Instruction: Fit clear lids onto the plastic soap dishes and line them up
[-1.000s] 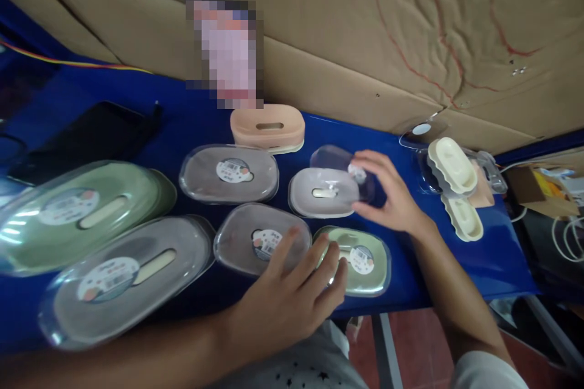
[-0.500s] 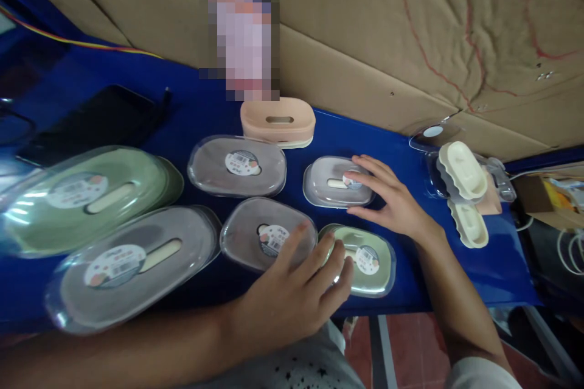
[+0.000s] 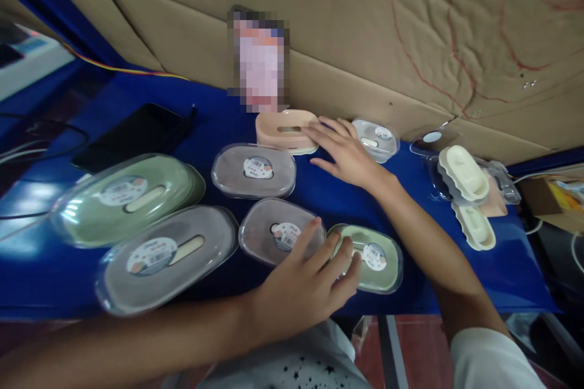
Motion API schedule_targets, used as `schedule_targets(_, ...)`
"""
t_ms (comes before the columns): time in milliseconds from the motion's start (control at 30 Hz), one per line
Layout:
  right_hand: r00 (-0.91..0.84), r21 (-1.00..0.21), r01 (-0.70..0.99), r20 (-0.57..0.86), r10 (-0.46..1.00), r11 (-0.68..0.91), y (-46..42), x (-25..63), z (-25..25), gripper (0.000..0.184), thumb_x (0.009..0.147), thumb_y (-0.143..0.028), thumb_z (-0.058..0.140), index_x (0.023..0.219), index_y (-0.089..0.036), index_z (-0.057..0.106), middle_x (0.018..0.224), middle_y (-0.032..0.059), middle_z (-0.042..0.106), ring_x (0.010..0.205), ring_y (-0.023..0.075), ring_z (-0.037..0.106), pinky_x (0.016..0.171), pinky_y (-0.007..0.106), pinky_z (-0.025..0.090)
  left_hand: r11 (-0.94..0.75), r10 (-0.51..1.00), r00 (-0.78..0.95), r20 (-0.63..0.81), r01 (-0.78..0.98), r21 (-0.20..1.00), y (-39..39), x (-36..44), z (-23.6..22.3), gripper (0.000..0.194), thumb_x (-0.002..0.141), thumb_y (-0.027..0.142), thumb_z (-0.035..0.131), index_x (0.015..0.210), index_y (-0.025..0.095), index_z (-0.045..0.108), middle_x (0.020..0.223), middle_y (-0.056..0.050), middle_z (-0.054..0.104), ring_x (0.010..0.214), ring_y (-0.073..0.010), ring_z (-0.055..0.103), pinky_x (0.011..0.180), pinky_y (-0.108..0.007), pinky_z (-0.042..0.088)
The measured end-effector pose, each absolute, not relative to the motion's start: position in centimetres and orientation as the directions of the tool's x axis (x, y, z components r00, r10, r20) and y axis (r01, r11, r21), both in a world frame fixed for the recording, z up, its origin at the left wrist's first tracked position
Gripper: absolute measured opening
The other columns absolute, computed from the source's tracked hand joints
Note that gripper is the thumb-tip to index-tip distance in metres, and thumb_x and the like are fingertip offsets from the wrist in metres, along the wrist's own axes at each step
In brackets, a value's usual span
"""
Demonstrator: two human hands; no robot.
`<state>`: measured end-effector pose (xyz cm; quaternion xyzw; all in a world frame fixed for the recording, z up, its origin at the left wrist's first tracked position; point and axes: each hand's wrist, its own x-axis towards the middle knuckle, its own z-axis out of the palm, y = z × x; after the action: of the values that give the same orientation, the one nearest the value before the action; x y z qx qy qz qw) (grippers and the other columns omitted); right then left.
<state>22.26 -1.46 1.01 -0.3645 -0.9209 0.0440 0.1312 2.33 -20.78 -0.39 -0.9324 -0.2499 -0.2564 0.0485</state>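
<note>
Have right grip (image 3: 345,153) loosely spread at the right end of a smooth, slotted peach oval box (image 3: 274,140), near the back of the blue surface (image 3: 520,270). Have left grip (image 3: 301,288) fanned apart over a green box (image 3: 371,252) and a grey box (image 3: 262,224), rounded under glossy clear plastic (image 3: 398,267); cannot tell whether touching either.

A: Lighting?
B: Indoor, subdued; white streak glare on large green container (image 3: 114,213); pale sheen on desk (image 3: 31,255), far left; deep shade beneath.
A: Definition?
B: Soft overall, right hand (image 3: 344,151) included; edges stretched, wide-angle; upper-right corner darkened; one pixelated patch (image 3: 260,63) against cardboard (image 3: 356,17).
</note>
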Motion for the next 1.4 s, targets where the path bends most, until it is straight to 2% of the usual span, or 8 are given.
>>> schedule_targets(100,-0.682,-0.211,0.651,0.257,0.684,0.729,-1.5,21.5,1.6,0.039,0.111,-0.039,0.054,0.144,-0.024,0.068,0.137,0.0098,0.076,0.133,0.0298,0.065,0.124,0.057,0.037,-0.87,0.442,0.743,0.503,0.492,0.039,-20.8,2.3,-0.4,0.035,0.105,0.041,0.065,0.133,0.02,0.069,0.137,-0.01,0.069,0.129,-0.0286,0.06,0.132,-0.065,0.026)
schedule_targets(300,-0.503,-0.29,0.706,0.437,0.746,0.646,-8.4,26.1,3.8,0.03,0.106,-0.049,0.065,0.126,-0.028,0.075,0.122,0.0055,0.081,0.115,0.0268,0.074,0.106,0.049,0.054,-0.877,0.431,0.759,0.488,0.48,0.028,-20.9,2.1,-0.4,0.04,0.104,0.04,0.067,0.138,0.018,0.066,0.14,-0.012,0.065,0.131,-0.0309,0.058,0.13,-0.066,0.027)
schedule_targets(667,-0.454,-0.176,0.837,0.308,0.836,0.519,-18.0,33.7,1.4,0.023,0.101,-0.029,0.072,0.124,-0.03,0.068,0.108,0.0052,0.08,0.102,0.0326,0.077,0.092,0.058,0.057,-0.871,0.452,0.736,0.503,0.486,0.071,-20.7,2.5,0.0,0.038,0.105,0.041,0.065,0.135,0.018,0.068,0.138,-0.01,0.069,0.129,-0.0289,0.06,0.132,-0.062,0.022)
schedule_targets(833,-0.359,-0.153,0.894,0.317,0.878,0.421,-16.4,32.1,2.8,0.036,0.106,-0.035,0.063,0.141,-0.024,0.064,0.133,0.0144,0.074,0.121,0.0374,0.07,0.1,0.059,0.054,-0.867,0.462,0.732,0.501,0.492,0.082,-21.0,2.5,-0.4,0.039,0.105,0.04,0.066,0.136,0.018,0.068,0.139,-0.011,0.07,0.13,-0.0293,0.06,0.133,-0.062,0.019)
schedule_targets(1000,-0.608,-0.152,0.758,0.192,0.771,0.635,-10.2,26.3,3.2,0.041,0.112,-0.028,0.049,0.152,-0.024,0.06,0.155,0.01,0.065,0.146,0.031,0.056,0.12,0.055,0.043,-0.866,0.468,0.736,0.489,0.493,0.086,-21.0,2.6,-0.6,0.038,0.105,0.038,0.065,0.137,0.018,0.068,0.14,-0.01,0.07,0.128,-0.0279,0.063,0.132,-0.06,0.022)
schedule_targets(1167,-0.652,-0.16,0.735,0.098,0.752,0.659,-9.1,25.8,2.6,0.045,0.112,-0.029,0.051,0.156,-0.021,0.057,0.145,0.012,0.072,0.147,0.0318,0.056,0.125,0.06,0.033,-0.864,0.474,0.749,0.463,0.497,0.079,-20.9,2.4,-0.3,0.04,0.105,0.039,0.066,0.139,0.019,0.067,0.141,-0.009,0.071,0.127,-0.0278,0.065,0.131,-0.061,0.024)
schedule_targets(1267,-0.587,-0.117,0.79,0.142,0.797,0.602,-12.4,29.1,2.4,0.047,0.112,-0.032,0.054,0.158,-0.025,0.054,0.146,0.0112,0.072,0.15,0.0307,0.054,0.127,0.06,0.03,-0.871,0.466,0.766,0.443,0.485,0.078,-21.0,2.3,-0.1,0.041,0.105,0.036,0.065,0.142,0.018,0.066,0.141,-0.01,0.071,0.126,-0.028,0.065,0.131,-0.061,0.025)
schedule_targets(1400,-0.358,-0.027,0.929,0.177,0.917,0.368,-17.9,34.9,1.8,0.067,0.105,-0.047,0.066,0.165,-0.028,0.045,0.17,0.0142,0.047,0.161,0.0395,0.038,0.127,0.068,0.027,-0.871,0.469,0.762,0.447,0.482,0.092,-20.9,2.3,-0.2,0.04,0.107,0.035,0.062,0.143,0.018,0.065,0.141,-0.01,0.071,0.126,-0.0284,0.064,0.129,-0.061,0.027)
